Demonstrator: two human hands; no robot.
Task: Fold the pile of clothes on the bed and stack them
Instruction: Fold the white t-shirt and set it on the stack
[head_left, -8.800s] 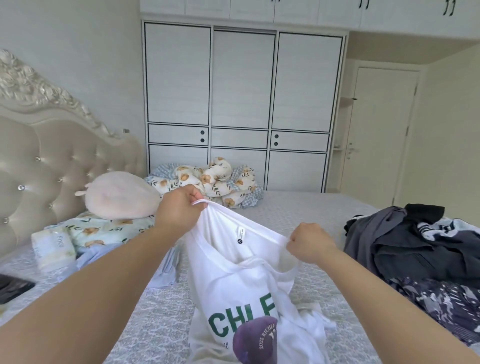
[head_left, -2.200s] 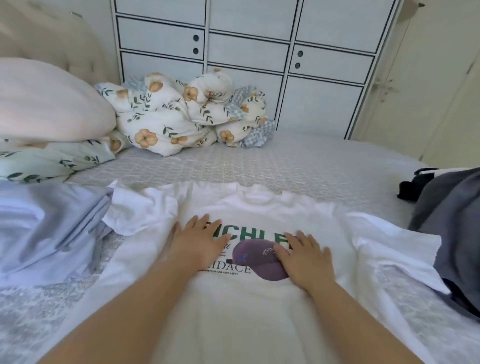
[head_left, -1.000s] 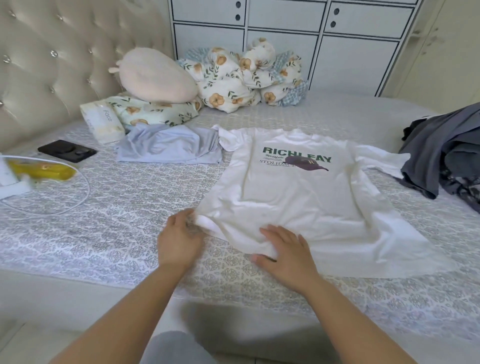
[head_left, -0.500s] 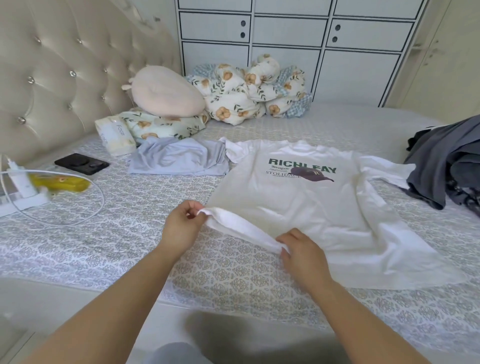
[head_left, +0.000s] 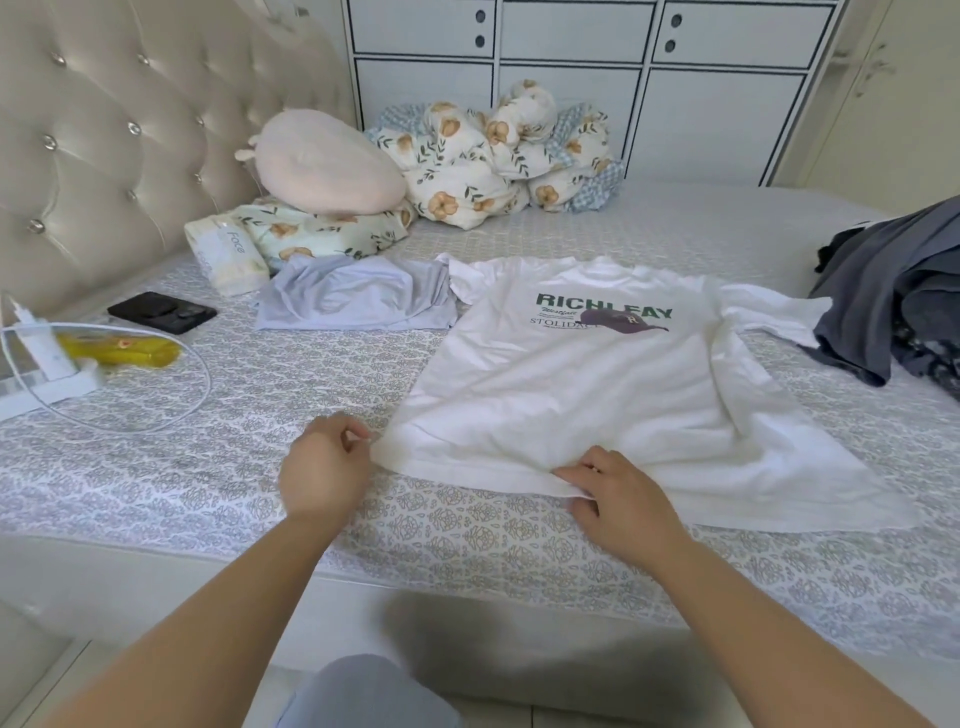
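A white T-shirt (head_left: 582, 395) with green lettering lies spread face up on the bed (head_left: 218, 467), collar away from me. My left hand (head_left: 324, 465) pinches the hem's near left corner. My right hand (head_left: 615, 499) grips the hem further right, fingers closed on the fabric. A folded pale blue garment (head_left: 358, 301) lies left of the shirt's collar. A pile of dark grey and patterned clothes (head_left: 904, 312) sits at the right edge, touching the shirt's right sleeve.
A pink cushion (head_left: 327, 161) and floral bedding (head_left: 493, 156) lie at the head. A tissue pack (head_left: 226, 254), black phone (head_left: 162, 312), yellow packet (head_left: 119, 351) and white charger cable (head_left: 47, 364) lie left. The tufted headboard (head_left: 104, 130) is left, cabinets (head_left: 571, 78) behind.
The hem, lifted slightly half a second ago, has been pulled flat and taut along the bed's near edge. Both hands still hold it; before that they smoothed the chest print.
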